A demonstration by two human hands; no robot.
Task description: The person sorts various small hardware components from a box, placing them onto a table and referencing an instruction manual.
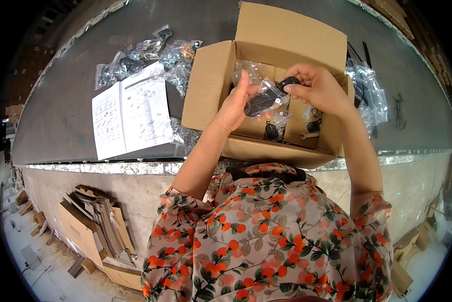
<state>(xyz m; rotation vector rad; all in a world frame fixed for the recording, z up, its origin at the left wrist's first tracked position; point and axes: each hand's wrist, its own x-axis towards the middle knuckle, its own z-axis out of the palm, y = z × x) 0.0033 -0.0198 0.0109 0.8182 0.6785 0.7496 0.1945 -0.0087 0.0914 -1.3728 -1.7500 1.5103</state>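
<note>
Where box edges [276,152] leave open room, both hands [234,104] [317,89] grasp an apparently bagged black part [258,103].

Soft light; plastic bags [369,95] glint (small highlights); edges bend toward black corners.

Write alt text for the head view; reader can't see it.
A person's left hand and right hand hold black parts and clear plastic over an open cardboard box with wrenches inside. Left of the box lie printed sheets and clear bags of parts; more bags lie to its right.
</note>
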